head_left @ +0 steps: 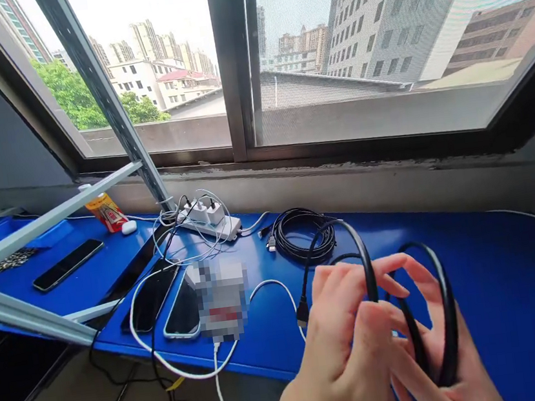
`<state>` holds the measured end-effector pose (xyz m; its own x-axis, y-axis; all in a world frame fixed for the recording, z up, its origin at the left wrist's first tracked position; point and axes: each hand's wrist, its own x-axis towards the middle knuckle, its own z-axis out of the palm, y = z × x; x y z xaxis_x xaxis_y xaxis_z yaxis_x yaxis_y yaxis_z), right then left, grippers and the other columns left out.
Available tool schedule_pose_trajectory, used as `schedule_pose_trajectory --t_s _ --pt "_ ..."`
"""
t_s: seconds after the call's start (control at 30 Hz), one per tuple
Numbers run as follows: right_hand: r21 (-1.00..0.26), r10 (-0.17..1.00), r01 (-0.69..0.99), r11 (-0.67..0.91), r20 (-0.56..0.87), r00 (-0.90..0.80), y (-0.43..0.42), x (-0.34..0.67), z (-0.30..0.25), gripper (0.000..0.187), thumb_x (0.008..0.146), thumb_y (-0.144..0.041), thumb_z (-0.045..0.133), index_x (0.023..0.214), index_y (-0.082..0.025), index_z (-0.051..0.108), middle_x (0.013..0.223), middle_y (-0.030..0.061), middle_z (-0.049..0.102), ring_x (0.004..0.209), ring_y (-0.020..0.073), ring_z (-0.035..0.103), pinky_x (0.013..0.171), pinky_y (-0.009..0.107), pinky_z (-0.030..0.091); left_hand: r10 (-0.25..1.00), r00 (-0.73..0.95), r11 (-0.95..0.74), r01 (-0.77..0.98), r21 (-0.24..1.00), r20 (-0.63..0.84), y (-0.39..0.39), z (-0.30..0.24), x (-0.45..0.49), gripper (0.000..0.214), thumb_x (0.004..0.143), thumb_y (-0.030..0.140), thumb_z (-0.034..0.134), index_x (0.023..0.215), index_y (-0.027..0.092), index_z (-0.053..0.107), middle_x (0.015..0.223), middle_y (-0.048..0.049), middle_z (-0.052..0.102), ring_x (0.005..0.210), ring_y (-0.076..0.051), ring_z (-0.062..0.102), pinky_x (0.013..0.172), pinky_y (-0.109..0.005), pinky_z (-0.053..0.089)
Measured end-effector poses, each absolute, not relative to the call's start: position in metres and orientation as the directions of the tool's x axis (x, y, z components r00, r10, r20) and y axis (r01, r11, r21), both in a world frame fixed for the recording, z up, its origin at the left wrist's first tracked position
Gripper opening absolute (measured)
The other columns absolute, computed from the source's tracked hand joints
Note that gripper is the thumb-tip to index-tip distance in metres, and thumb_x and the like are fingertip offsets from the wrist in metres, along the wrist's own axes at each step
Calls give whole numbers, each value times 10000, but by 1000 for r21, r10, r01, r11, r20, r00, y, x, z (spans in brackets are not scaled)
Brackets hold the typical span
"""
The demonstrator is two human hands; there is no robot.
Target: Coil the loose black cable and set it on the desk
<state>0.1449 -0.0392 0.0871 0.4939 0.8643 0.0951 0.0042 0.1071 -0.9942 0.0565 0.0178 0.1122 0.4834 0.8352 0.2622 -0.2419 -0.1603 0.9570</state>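
Glossy black round cable (448, 302) in thick loops
Left hand (345, 334) pinching it, right hand (467, 348) with fingers curled around it.

Past the left hand (340, 335), a coiled cable (303, 254) lies on the table (525, 273). A phone (182, 312) is left of the hand. Farther back are plugs (198, 212) in a power strip (226, 231). Behind it all is the window (232, 68).
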Motion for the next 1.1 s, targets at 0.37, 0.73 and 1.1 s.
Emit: schedule_pose_trajectory --t_s 0.37,0.73,1.1 --pt "-964 633 226 139 262 728 -28 157 104 517 784 -544 652 1203 -257 552 542 -33 593 263 68 350 268 199 326 939 267 -66 -477 876 216 44 89 32 644 855 694 326 1409 372 394 937 -17 646 781 -157 533 803 -271 446" --pt "-934 561 23 356 233 794 -33 175 108 318 794 -449 657 1075 -304 623 513 -29 528 255 38 222 238 181 218 942 16 -263 -589 764 336 56 96 23 640 682 680 626 1272 450 533 806 19 599 604 -106 489 584 -215 477" --pt "-942 877 223 253 320 358 -23 147 105 560 695 -209 688 1214 -399 594 862 -38 662 514 76 577 443 121 489 723 176 -656 -125 744 668 57 95 49 471 763 643 552 1065 321 716 847 -65 633 766 -197 574 654 -270 497"
